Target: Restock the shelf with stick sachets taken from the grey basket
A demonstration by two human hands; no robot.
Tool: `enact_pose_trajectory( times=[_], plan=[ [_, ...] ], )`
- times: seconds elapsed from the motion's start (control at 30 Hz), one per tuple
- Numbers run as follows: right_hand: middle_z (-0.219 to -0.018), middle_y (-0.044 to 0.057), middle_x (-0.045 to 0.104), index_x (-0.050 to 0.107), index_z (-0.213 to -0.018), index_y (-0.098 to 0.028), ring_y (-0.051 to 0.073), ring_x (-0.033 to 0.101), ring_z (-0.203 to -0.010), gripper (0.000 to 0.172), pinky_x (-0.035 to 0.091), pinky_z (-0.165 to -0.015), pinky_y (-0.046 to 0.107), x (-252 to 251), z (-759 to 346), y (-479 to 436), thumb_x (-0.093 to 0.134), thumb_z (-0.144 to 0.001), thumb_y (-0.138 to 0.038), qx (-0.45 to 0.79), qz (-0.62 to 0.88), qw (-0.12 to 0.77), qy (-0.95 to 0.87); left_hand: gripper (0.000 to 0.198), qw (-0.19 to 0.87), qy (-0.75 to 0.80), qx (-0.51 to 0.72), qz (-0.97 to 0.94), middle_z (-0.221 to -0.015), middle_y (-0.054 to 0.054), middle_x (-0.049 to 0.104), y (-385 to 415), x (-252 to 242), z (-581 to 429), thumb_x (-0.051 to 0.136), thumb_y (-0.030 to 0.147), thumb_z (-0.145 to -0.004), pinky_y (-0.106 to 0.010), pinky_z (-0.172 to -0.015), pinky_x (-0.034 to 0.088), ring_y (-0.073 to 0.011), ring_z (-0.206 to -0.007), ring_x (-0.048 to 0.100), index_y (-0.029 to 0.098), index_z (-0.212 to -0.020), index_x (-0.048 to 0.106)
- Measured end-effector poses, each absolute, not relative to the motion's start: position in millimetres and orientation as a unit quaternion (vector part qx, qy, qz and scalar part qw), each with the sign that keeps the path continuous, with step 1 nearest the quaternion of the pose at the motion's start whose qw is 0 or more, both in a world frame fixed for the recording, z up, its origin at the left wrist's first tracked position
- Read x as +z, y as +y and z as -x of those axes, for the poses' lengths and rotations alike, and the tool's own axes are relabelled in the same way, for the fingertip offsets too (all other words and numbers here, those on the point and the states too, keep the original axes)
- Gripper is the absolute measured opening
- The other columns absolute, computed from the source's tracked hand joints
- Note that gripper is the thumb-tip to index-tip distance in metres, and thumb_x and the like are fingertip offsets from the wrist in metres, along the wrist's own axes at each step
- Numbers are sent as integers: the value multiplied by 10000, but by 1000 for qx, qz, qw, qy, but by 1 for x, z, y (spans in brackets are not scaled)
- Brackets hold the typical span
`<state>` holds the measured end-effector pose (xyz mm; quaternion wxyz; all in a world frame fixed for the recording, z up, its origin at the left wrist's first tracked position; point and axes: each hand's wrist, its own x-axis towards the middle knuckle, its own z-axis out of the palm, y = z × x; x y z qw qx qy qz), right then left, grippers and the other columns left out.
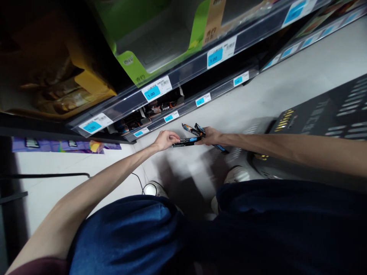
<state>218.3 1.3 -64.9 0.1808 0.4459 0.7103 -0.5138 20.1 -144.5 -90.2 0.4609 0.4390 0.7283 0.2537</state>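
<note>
In front of the low shelf, my right hand is closed around several slim black packets with orange and blue print, which fan out in different directions. One dark, narrow packet stretches leftward from it to my left hand. The fingers of my left hand are pinched at that packet's left end. Printing on the packets is too small and blurred to read. Similar dark packets lie in open boxes on the bottom shelf, just beyond my left hand.
Price labels line the bottom shelf edge and the shelf above, which bears a green carton and a yellow box. A dark grey slotted crate stands at right. Purple packets are at left. A thin cable lies near my shoe.
</note>
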Motion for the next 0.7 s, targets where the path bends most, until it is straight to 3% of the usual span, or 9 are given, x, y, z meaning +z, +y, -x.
enact_pose_trajectory(
  times=[0.27,0.47,0.7],
  plan=[
    [-476,-61,553,617,-845,-167,115,543,-394,327,394,-367,189,-75,-219,7,848,-617,-134,-501,-390,195,747,231,474,707,264,-454,-807,-49,761,-147,-94,-22,694,367,-755,-273,-715,497,-197,-784,689,188,-874,778],
    [-516,-47,583,603,-826,-174,129,580,-425,321,425,-389,203,-81,-220,8,844,-622,-118,-472,-391,204,763,263,469,709,262,-456,-675,-9,699,-147,-94,-22,577,312,-834,-255,-642,434,-149,-647,603,170,-965,755],
    [-467,-69,556,574,-762,-185,111,548,-382,341,394,-368,189,-79,-219,6,834,-579,-63,-467,-389,207,766,305,521,701,315,-373,-859,-44,745,-147,-102,-20,535,333,-853,-249,-671,458,-171,-776,654,194,-1041,731]
  ],
)
